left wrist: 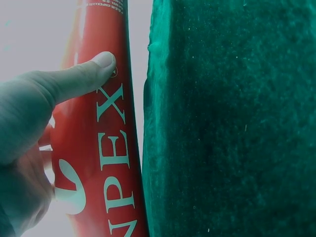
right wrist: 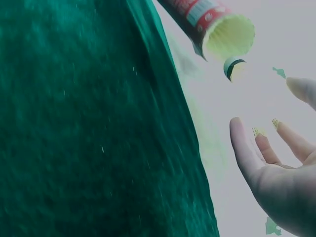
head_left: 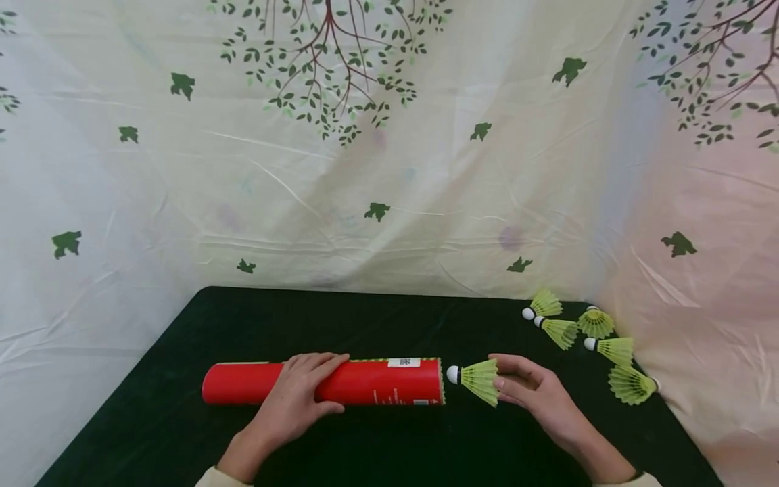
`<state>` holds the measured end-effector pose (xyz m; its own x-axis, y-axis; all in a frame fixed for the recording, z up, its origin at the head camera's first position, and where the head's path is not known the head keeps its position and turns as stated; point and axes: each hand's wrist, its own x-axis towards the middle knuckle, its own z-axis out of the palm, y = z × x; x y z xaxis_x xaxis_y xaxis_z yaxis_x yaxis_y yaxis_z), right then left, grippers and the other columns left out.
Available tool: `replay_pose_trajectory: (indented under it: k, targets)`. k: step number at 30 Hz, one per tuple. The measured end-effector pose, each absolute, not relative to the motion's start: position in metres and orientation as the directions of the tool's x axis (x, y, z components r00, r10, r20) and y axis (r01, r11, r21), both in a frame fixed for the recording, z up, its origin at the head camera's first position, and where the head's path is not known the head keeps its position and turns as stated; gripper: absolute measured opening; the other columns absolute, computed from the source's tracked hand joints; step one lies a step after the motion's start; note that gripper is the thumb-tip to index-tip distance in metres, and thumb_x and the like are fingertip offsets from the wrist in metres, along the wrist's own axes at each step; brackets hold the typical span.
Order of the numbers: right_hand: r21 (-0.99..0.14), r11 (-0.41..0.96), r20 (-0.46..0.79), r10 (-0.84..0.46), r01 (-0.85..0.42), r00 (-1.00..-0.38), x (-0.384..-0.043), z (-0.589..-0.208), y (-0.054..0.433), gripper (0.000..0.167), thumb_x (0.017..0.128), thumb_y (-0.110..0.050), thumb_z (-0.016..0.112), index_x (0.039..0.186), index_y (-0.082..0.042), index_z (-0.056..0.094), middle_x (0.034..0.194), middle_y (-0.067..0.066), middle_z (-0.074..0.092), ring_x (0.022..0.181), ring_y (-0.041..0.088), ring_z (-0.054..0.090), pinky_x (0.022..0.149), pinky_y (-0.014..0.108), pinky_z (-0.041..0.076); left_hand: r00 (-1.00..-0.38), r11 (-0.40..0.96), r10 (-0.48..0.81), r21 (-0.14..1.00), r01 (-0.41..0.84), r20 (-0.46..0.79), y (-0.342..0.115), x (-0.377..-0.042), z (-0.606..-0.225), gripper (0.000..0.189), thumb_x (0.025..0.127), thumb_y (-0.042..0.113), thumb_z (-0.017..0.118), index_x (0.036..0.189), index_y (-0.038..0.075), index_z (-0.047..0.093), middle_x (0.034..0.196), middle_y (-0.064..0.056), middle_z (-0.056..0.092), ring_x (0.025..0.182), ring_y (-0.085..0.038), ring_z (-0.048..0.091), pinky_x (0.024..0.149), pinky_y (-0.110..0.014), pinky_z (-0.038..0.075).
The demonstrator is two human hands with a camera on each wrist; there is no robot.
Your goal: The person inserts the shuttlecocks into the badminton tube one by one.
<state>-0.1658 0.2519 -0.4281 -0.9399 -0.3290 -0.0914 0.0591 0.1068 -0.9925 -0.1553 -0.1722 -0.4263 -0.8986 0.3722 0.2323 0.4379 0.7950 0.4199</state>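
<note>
A red shuttlecock tube (head_left: 383, 385) lies sideways on the dark green cloth, its mouth facing right. My left hand (head_left: 298, 389) grips it around the middle, thumb on the near side; in the left wrist view the thumb (left wrist: 81, 79) presses the lettered side. A ribbed yellow-green skirt edge (right wrist: 232, 37) shows inside the mouth in the right wrist view. Just right of the mouth, apart from it, a yellow shuttlecock (head_left: 479, 381) points its white cork at the opening. My right hand (head_left: 541, 396) holds it by the skirt's rim, between thumb and fingers.
Several yellow shuttlecocks lie loose at the table's back right, one (head_left: 633, 385) by the right edge. The green cloth (head_left: 341, 325) covers the table. Behind hangs a pale curtain (head_left: 426, 169) printed with leaves and birds.
</note>
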Motion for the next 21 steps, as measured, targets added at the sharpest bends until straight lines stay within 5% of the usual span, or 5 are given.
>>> replay_pose_trajectory:
  k: [21]
  targets:
    - [-0.997, 0.042, -0.073, -0.498, 0.060, -0.864, -0.165, -0.430, 0.214, 0.055, 0.103, -0.016, 0.057, 0.151, 0.000, 0.037, 0.142, 0.022, 0.046, 0.119, 0.033, 0.058, 0.100, 0.043, 0.049, -0.894, 0.776, 0.403, 0.445, 0.447, 0.195, -0.172, -0.156, -0.425, 0.079, 0.074, 0.032, 0.088, 0.145, 0.030, 0.053, 0.138, 0.004, 0.057, 0.123, -0.020, 0.048, 0.104, -0.058, 0.038]
